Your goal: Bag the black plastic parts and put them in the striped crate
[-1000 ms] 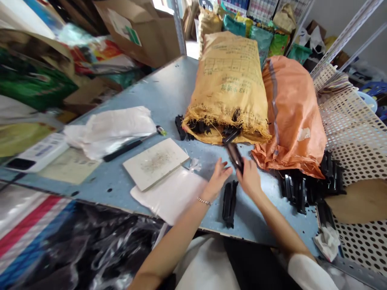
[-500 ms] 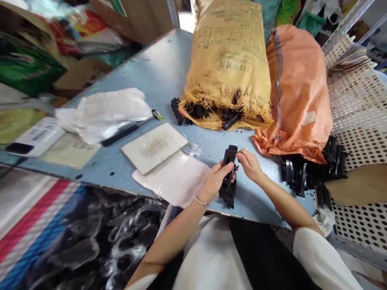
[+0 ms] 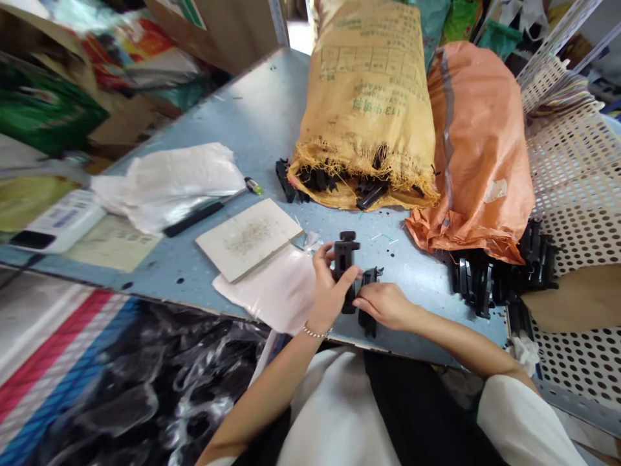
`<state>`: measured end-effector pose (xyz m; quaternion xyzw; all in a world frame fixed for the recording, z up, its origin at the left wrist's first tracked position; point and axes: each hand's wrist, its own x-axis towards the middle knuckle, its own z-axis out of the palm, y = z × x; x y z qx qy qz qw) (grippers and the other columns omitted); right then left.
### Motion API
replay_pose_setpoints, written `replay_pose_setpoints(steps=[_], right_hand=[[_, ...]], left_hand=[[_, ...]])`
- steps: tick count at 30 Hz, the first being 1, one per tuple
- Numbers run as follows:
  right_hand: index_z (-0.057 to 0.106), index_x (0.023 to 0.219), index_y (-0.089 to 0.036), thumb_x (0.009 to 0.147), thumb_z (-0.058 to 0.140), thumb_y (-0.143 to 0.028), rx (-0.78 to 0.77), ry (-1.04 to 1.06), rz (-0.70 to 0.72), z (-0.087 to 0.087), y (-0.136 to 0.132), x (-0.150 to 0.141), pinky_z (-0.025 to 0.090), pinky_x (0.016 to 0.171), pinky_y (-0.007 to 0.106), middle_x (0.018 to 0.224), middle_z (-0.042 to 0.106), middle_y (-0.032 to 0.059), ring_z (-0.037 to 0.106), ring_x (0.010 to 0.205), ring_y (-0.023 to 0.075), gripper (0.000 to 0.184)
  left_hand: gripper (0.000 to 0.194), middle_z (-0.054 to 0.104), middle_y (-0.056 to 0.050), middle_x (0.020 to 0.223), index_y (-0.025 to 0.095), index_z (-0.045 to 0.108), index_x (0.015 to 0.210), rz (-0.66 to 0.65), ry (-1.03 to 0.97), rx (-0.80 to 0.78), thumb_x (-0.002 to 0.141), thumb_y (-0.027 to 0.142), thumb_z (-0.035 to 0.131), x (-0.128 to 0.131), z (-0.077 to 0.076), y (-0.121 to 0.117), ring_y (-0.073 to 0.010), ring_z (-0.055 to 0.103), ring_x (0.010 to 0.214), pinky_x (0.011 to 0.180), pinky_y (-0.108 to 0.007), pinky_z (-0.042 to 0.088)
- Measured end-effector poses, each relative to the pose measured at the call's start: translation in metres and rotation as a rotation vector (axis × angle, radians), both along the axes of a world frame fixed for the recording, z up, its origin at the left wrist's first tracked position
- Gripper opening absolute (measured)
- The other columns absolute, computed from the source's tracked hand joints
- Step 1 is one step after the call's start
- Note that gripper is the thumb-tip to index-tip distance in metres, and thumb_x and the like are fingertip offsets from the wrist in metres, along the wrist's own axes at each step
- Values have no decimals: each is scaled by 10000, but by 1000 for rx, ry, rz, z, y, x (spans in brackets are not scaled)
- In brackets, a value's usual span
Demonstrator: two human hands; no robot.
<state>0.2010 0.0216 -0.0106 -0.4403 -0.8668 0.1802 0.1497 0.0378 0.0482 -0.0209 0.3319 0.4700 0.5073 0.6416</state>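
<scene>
My left hand [image 3: 330, 285] grips an upright black plastic part [image 3: 345, 254] above the table's front edge, thumb across its face. The fingers of my right hand [image 3: 388, 307] are curled together at the lower end of that part; whatever they pinch is hidden. Just beyond the right fingers, a second black plastic part [image 3: 371, 278] lies on the blue table [image 3: 412, 330], partly covered by the hand. Past both hands, more black parts [image 3: 372, 194] spill from the mouth of a yellow woven sack [image 3: 369, 97].
An orange sack [image 3: 485, 149] lies to the right, with black parts [image 3: 480, 281] at its mouth. On the left are a pale board [image 3: 250, 236], white plastic bags [image 3: 184, 178], a black-handled tool [image 3: 194, 219] and a white device [image 3: 58, 220]. A perforated rack [image 3: 577, 226] borders the right side.
My left hand has shifted slightly left, lifting one black part away from another that stays on the table. My right hand has moved down from the part's top to its lower end.
</scene>
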Motion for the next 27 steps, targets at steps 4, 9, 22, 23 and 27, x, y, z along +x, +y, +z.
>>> replay_pose_setpoints(steps=[4,9,22,23,27], right_hand=[[660,1011,-221,1063,338,-376,-94,-153,-234,7,87,6,450,726,285,947,702,58,639,859,195,361],[507,1406,-213,973,356,-100,40,-332,-348,0,197,12,484,900,372,1485,458,145,527,1212,278,472],[565,1187,-248,884,657,-508,220,415,-4,-20,19,6,560,809,410,1053,644,98,633,971,266,410],[560,1189,-247,868,655,-565,209,439,42,-18,9,7,560,795,401,1041,645,90,638,947,260,462],[537,1118,-224,973,461,-562,216,490,-189,1,15,25,510,682,349,946,598,66,584,790,205,376]], left_hand=[[502,639,-84,1155,229,496,1311,-49,245,-10,870,432,624,-9,-41,-10,-228,648,1048,1003,-423,489],[348,525,-130,1405,223,645,1199,-162,546,229,885,359,580,7,-72,-36,-310,429,1372,1217,-540,232],[528,717,-107,1035,158,660,1021,-249,-688,-348,785,629,698,12,-7,21,-257,690,1003,909,-402,558],[489,717,-90,979,153,654,1000,-246,-680,-349,783,585,727,12,-4,19,-239,702,931,845,-374,575],[394,679,-22,889,167,610,1011,-255,-496,-210,784,440,780,7,7,-2,-125,643,659,604,-247,523]])
